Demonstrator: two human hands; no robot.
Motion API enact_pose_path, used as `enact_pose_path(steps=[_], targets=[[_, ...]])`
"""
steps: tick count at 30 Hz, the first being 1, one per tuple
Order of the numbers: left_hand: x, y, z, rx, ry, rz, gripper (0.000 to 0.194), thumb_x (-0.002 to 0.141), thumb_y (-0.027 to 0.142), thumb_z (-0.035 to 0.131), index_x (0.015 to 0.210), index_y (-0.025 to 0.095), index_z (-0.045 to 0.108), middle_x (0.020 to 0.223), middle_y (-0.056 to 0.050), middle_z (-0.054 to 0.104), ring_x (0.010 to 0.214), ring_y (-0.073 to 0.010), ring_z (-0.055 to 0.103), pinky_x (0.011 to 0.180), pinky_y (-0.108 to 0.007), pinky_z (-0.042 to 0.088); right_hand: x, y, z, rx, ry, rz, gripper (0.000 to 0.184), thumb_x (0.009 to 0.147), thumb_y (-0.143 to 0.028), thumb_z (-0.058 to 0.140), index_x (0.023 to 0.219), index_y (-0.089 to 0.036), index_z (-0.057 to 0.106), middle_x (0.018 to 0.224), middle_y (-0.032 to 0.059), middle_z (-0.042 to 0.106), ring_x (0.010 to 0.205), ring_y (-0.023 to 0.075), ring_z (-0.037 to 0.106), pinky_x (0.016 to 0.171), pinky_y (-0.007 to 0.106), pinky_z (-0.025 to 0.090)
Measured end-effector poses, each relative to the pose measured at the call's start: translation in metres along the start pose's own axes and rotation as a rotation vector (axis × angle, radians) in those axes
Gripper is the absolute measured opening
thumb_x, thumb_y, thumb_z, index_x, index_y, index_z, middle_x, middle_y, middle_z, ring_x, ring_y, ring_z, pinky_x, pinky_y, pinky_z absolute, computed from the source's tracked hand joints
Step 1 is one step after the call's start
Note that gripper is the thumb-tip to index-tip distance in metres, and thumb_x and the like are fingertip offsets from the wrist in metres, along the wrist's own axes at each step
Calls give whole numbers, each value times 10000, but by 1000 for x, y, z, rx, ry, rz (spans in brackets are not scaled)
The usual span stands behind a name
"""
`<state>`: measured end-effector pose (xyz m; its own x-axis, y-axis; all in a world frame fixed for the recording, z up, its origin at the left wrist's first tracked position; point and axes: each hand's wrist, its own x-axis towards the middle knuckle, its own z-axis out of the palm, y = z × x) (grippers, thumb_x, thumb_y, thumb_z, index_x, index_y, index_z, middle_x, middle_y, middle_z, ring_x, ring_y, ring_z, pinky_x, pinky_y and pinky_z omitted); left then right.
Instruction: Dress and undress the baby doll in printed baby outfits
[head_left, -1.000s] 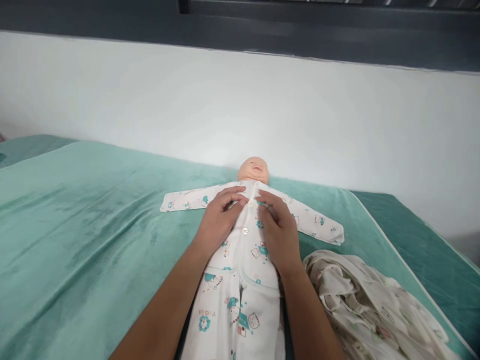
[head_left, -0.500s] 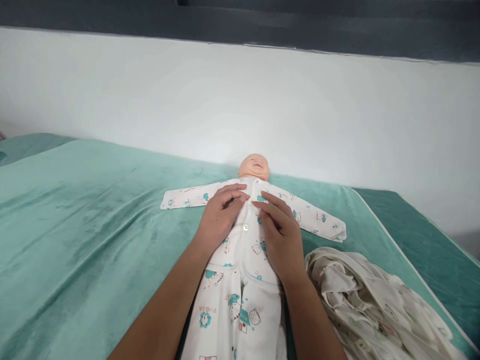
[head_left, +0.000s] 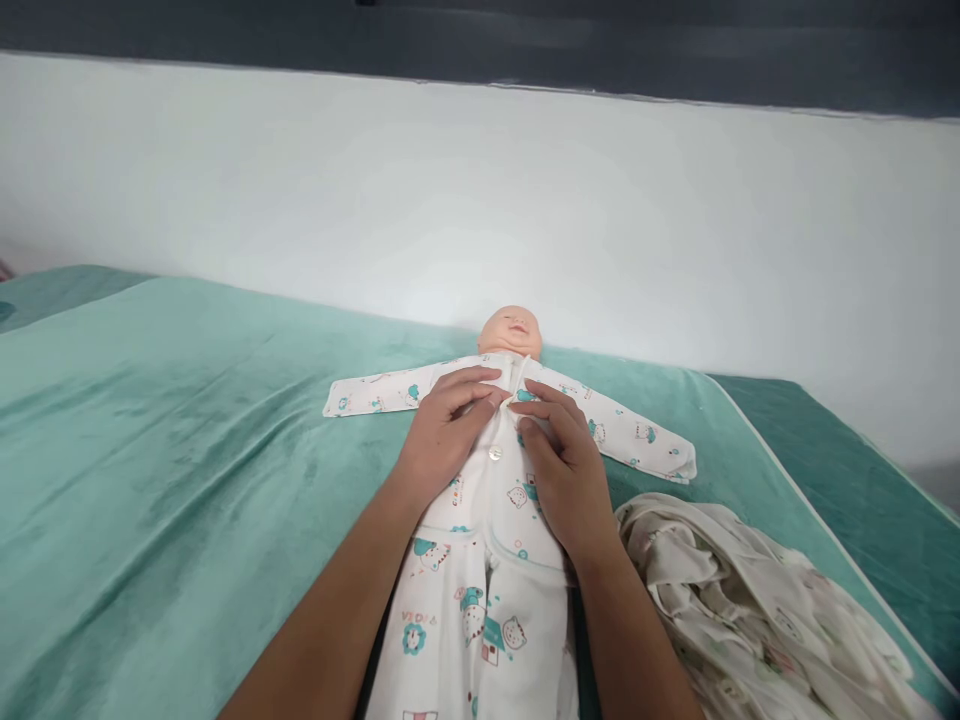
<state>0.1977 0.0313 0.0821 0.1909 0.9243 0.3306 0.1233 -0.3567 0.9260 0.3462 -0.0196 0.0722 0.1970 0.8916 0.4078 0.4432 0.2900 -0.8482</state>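
A baby doll point(head_left: 511, 331) lies on its back on a teal blanket point(head_left: 187, 420), dressed in a white romper point(head_left: 487, 590) printed with teal cats and houses, sleeves spread out to both sides. My left hand point(head_left: 442, 435) and my right hand point(head_left: 562, 470) rest on the doll's chest. Their fingertips meet at the romper's front placket, just below the collar, pinching the fabric edges beside a small button. A second button point(head_left: 494, 453) shows lower down between my hands.
A crumpled cream printed cloth point(head_left: 750, 610) lies heaped at the right, beside the doll's legs. A darker teal mattress edge point(head_left: 847, 480) runs along the right. A white wall point(head_left: 525, 200) rises just behind the doll's head.
My fingers have shifted slightly at the upper placket, the right fingertips curling in closer to the left. The view has drifted a little; the doll has not moved.
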Motion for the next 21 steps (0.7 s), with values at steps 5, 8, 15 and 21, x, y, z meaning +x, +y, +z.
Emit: enact_pose_path(steps=[5,8,15,21], targets=[[0,0,1,49,-21,35,169,911,293,623,914,289,792,1303,-6,670,1293,-207,546,1150,-407,384,0,0,0,-20,11,-41,288,944,-236,529,1209,-305,620,1361,23,604,1307,228,507,1127,483,378],[-2,-1,2,68,-31,73,161,908,314,638,908,292,797,1316,-12,664,1294,-214,545,1149,-422,390,0,0,0,-79,-29,-74,368,961,-247,505,1310,-327,592,1409,34,562,1343,237,471,1135,494,368],[-7,1,2,93,-27,108,218,930,317,615,798,273,783,1267,-3,695,1254,-208,576,1104,-404,417,1,2,1,-152,-22,-102,245,969,-261,496,1169,-292,633,1378,55,566,1339,240,460,1134,492,358],[-7,1,0,56,24,97,214,959,289,560,931,280,771,1211,3,710,1180,-183,614,1054,-371,441,1,1,0,-141,-42,-84,206,950,-230,496,1108,-291,613,1367,44,561,1333,233,454,1126,480,346]])
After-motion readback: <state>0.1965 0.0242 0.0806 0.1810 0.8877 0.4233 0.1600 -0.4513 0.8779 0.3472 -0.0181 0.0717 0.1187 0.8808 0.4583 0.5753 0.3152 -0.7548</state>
